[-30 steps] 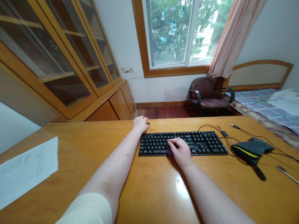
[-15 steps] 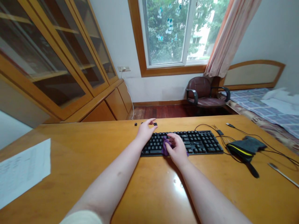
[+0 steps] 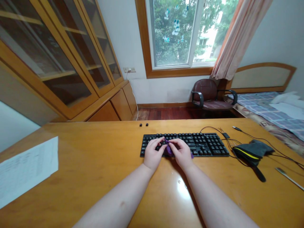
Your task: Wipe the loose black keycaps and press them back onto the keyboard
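Note:
A black keyboard [image 3: 198, 144] lies on the wooden desk [image 3: 99, 152]. Over its left half, my left hand [image 3: 154, 153] is closed in a pinch, fingertips meeting the purple cloth. A small black keycap appears to be in that pinch, mostly hidden by the fingers and cloth. My right hand [image 3: 182, 152] is closed on the purple cloth [image 3: 169, 150], part of which hangs below the fingers onto the keyboard. Two loose black keycaps, a left one [image 3: 140, 125] and a right one [image 3: 147, 124], sit near the desk's far edge.
On the right lie a dark grey pouch with a yellow stripe [image 3: 251, 150], black cables [image 3: 273, 139] and a white-handled brush [image 3: 288, 178]. Printed paper [image 3: 30, 167] rests at the left. Beyond the desk are a chair [image 3: 206, 93] and a glass-fronted cabinet [image 3: 68, 60].
My left hand has come back from the far edge to the cloth, and the keycap by its fingers is gone from there. My right hand still grips the cloth.

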Demonstrator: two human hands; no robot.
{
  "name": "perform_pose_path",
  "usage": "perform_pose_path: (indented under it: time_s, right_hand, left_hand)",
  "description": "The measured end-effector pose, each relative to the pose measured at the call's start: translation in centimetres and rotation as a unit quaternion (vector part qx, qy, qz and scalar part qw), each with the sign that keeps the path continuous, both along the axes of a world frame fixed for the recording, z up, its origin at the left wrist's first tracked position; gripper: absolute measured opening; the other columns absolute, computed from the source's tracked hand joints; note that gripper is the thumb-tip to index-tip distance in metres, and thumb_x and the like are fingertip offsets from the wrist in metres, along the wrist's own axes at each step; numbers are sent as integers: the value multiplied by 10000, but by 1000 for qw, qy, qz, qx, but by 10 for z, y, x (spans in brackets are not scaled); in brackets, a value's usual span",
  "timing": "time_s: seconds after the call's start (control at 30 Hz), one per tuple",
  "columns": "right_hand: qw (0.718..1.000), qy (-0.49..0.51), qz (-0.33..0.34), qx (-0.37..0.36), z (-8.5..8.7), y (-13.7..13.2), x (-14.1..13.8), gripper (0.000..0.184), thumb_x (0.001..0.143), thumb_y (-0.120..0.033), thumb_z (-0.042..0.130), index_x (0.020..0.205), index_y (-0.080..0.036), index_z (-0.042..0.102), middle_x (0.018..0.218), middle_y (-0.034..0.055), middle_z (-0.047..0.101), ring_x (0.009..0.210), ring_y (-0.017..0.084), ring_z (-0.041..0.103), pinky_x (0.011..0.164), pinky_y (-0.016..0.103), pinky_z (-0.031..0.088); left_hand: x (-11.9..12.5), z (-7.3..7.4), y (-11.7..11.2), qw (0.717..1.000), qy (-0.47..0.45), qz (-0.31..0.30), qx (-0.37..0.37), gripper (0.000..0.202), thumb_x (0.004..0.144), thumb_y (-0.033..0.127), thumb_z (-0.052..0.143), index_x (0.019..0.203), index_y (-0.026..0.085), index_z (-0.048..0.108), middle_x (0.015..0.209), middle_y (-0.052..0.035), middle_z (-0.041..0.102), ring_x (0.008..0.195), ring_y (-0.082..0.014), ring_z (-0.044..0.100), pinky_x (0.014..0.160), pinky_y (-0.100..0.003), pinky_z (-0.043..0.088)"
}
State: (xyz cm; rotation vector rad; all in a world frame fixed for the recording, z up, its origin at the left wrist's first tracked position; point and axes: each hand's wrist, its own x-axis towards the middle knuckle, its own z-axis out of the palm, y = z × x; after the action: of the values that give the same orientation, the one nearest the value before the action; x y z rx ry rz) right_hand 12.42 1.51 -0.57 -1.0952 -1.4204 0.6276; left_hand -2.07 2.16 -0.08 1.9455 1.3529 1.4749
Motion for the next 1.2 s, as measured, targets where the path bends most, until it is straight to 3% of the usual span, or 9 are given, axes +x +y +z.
perform_pose_path:
  time_s: [0.17, 0.3, 0.43, 0.53, 0.63, 0.83, 1.07, 1.2]
  right_hand:
    - [998, 31, 56, -9, 2, 0, -1, 175, 809, -249, 550, 925, -244, 682, 889, 46, 637, 857, 179, 590, 809, 346, 456]
    - [991, 52, 119, -30, 4, -3, -3, 247, 792, -244, 568, 1015, -264, 671, 900, 42, 609, 849, 168, 582, 760, 318, 470]
    - [993, 41, 110, -33, 3, -4, -4, 211, 779, -243, 590, 958, -271, 697, 811, 29, 592, 769, 150, 570, 713, 298, 470]
    - [992, 30, 116, -38, 2, -3, -3, 247, 800, -253, 566, 1022, -276, 672, 869, 36, 593, 823, 155, 570, 754, 305, 466]
    - [991, 27, 122, -42, 1, -2, -2, 283, 818, -263, 542, 1083, -271, 640, 917, 41, 593, 866, 160, 568, 786, 314, 460]
    - [994, 19, 105, -31, 0, -3, -2, 204, 792, -252, 577, 956, -265, 698, 821, 32, 610, 787, 158, 578, 748, 318, 468]
    - [991, 70, 109, -43, -1, 1, 1, 230, 809, -277, 557, 1005, -262, 676, 942, 41, 612, 923, 178, 564, 858, 349, 436]
    - [986, 85, 128, -57, -2, 3, 3, 254, 787, -276, 585, 1027, -259, 669, 926, 36, 593, 906, 170, 555, 861, 343, 423]
  left_hand:
    - [0, -2, 0, 1000, 14, -8, -18, 229, 716, 288, 657, 932, 213, 666, 820, -22, 644, 747, -144, 585, 745, -300, 498]
    - [-2, -4, 2, 1000, -6, 5, -28, 213, 718, 274, 652, 921, 220, 686, 793, -26, 645, 765, -152, 602, 769, -311, 502]
    - [-3, -6, 5, 999, -26, 16, -37, 195, 710, 266, 656, 893, 219, 704, 714, -21, 632, 836, -176, 617, 865, -352, 480]
    - [-1, -6, 6, 999, -32, 8, -35, 192, 693, 257, 668, 876, 216, 712, 704, -21, 639, 839, -183, 626, 894, -373, 472]
    - [0, -6, 5, 999, -31, -10, -30, 199, 695, 242, 663, 887, 224, 712, 726, -22, 652, 852, -183, 629, 921, -381, 459]
    - [-2, -7, 7, 994, -69, 12, -80, 233, 689, 247, 676, 919, 225, 705, 873, -47, 686, 947, -201, 607, 939, -390, 443]
    - [3, -7, 4, 990, -90, -95, -54, 244, 746, 215, 613, 975, 263, 683, 924, -36, 637, 874, -154, 601, 821, -316, 504]
    - [7, -8, 4, 971, -172, -100, -130, 305, 704, 188, 646, 1009, 195, 655, 894, -53, 654, 808, -151, 624, 766, -303, 526]
